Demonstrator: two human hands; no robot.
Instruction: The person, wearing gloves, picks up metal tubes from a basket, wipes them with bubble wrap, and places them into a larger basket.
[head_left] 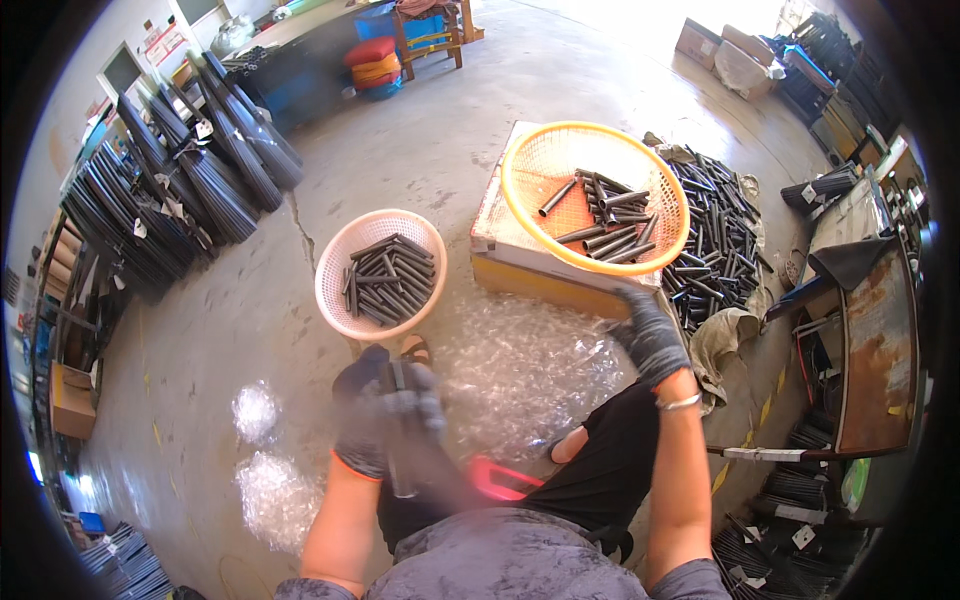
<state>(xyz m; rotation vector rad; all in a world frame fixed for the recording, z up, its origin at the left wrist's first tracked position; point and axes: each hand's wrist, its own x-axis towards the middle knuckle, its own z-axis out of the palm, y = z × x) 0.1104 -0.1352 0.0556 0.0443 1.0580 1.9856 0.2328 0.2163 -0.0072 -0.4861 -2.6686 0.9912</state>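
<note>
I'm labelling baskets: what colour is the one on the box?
That basket is orange; see the head view.

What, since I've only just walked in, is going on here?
A person is handling dark tubes. Their gloved left hand grips what looks like a tube or several, though motion blurs it. The gloved right hand is near the box; whether it holds anything is unclear. An orange basket of tubes sits on the box, a pink basket of tubes stands on the floor, and more tubes lie in a pile to the right.
</note>
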